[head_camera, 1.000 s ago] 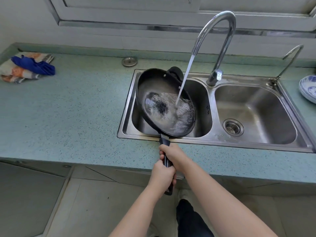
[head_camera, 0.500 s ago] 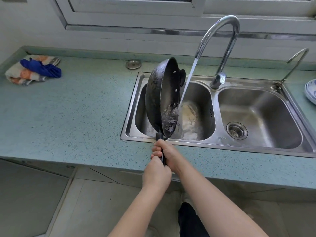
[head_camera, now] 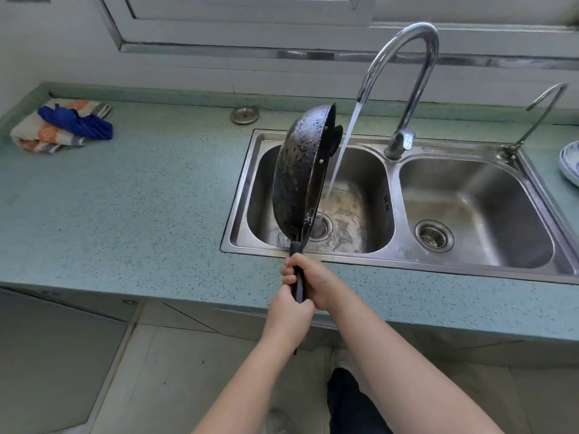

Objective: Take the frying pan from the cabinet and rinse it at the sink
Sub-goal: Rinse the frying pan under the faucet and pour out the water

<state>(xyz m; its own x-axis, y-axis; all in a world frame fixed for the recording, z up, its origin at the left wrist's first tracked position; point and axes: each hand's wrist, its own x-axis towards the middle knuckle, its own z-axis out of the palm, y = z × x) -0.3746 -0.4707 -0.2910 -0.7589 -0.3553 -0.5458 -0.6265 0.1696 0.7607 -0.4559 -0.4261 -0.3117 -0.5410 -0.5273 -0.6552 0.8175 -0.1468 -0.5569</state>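
Observation:
A black frying pan [head_camera: 297, 173] stands on edge over the left basin of the steel sink [head_camera: 391, 258], its blackened underside facing left. Both hands hold its long black handle at the counter's front edge: my right hand [head_camera: 313, 281] grips higher up, my left hand [head_camera: 289, 317] grips lower down. Water streams from the tall curved faucet [head_camera: 407, 73] and falls just right of the pan into the wet left basin. The pan's inner face is hidden.
A blue and orange cloth heap [head_camera: 59, 125] lies at the counter's back left. A metal sink plug [head_camera: 245, 115] rests behind the sink. A small second tap [head_camera: 539, 114] stands at the right, with a blue-patterned plate [head_camera: 570, 164] at the frame's edge.
The pan was flat under the stream with water in it, then tipped onto its edge, pouring the water out. It now stands steeper, left of the stream.

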